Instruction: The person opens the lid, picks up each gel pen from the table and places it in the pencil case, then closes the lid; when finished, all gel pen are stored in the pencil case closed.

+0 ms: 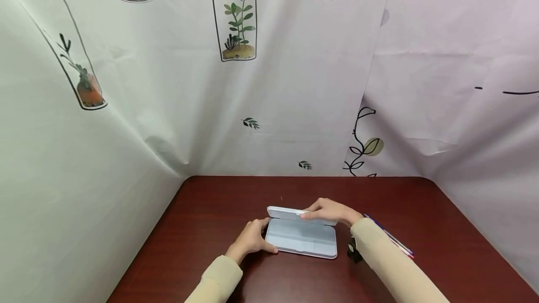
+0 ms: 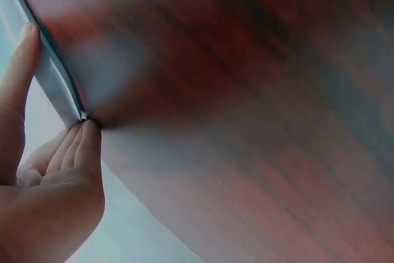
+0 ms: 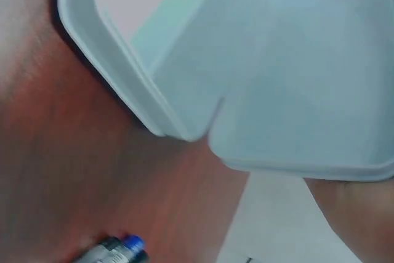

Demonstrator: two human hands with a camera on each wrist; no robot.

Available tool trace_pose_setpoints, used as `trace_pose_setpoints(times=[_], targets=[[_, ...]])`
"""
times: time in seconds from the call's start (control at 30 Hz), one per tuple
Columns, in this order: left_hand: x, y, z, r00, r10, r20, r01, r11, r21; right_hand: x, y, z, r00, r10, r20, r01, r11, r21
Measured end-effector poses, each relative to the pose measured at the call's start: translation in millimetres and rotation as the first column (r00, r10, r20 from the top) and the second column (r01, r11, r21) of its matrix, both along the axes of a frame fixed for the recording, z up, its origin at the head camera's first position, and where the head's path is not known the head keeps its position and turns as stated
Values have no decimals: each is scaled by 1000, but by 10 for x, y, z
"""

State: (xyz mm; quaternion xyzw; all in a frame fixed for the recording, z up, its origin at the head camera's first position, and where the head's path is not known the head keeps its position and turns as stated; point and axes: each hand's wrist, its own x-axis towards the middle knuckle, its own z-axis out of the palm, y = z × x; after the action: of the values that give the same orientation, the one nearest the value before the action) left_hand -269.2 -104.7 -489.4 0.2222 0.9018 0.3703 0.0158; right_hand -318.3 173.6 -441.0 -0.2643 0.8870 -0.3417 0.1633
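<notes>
A pale blue-grey pencil case (image 1: 301, 240) lies on the dark red table (image 1: 210, 209) with its lid (image 1: 283, 212) raised at the far side. My left hand (image 1: 264, 235) grips the case's left end, thumb at the near corner and fingers at the far one; the left wrist view shows my left hand (image 2: 43, 170) against the case's edge (image 2: 52, 78). My right hand (image 1: 311, 213) pinches the top edge of the lid. The right wrist view shows the lid (image 3: 295, 90) from close up, above the base's rim (image 3: 117, 60). The case's tray looks empty.
Several pens (image 1: 389, 236) lie on the table to the right, beside my right forearm; one pen's blue tip (image 3: 129, 244) shows in the right wrist view. White cloth with plant prints (image 1: 237, 22) walls the table at the back and on both sides.
</notes>
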Motion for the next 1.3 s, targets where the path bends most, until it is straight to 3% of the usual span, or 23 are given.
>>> trace_pose_setpoints(times=[0.13, 0.3, 0.47, 0.63, 0.7, 0.87, 1.07, 1.3], targets=[[-12, -4, 3, 1000, -15, -10, 15, 1000, 5, -33, 9, 11, 981, -126, -149, 123, 992, -29], [-31, -2, -9, 1000, -24, -16, 24, 1000, 9, -45, 20, -53, 871, -373, -319, 339, 927, -159], [-42, 10, -32, 1000, -22, -20, 22, 1000, 6, 0, 117, -129, 793, -520, -318, 449, 851, -272], [-64, 5, -51, 1000, -15, -26, 15, 1000, -11, 107, 230, -229, 718, -621, -314, 576, 783, -234], [-74, -4, -55, 1000, -13, -25, 13, 1000, -13, 157, 255, -282, 717, -644, -267, 609, 765, -209], [-72, -18, -37, 1000, -9, -26, 8, 1000, -19, 232, 262, -398, 750, -655, -94, 627, 749, -213], [-42, 27, 15, 1000, 17, -11, -18, 998, -53, 206, 254, -445, 747, -656, -113, 627, 750, -208], [-16, 55, 22, 998, 61, -10, -62, 995, -83, 124, 266, -491, 769, -640, -8, 623, 751, -218]])
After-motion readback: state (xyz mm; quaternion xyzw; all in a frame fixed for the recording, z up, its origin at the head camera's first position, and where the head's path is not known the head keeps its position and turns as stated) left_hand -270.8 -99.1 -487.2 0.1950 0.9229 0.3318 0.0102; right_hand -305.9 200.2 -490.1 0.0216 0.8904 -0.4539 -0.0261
